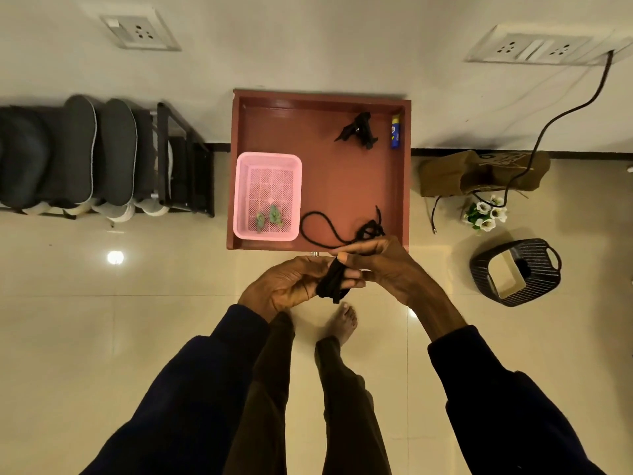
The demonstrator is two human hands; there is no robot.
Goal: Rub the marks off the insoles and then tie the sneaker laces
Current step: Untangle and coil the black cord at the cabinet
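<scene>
My left hand (287, 286) and my right hand (383, 265) meet just in front of a reddish-brown tray (342, 186). Together they hold a bundle of black lace (334, 284), wound between the fingers. The lace's free end (322, 224) loops back onto the tray floor. Several dark insoles (116, 152) stand upright on a black shoe rack (185, 159) at the far left, with white sneakers (120, 210) beneath them.
Inside the tray sit a pink basket (269, 195) holding two small green pieces (269, 217), a black tangled object (358, 132) and a blue tube (395, 132). At the right are a brown paper bag (479, 173), white flowers (486, 212), a black woven basket (517, 272) and a black cable (534, 132).
</scene>
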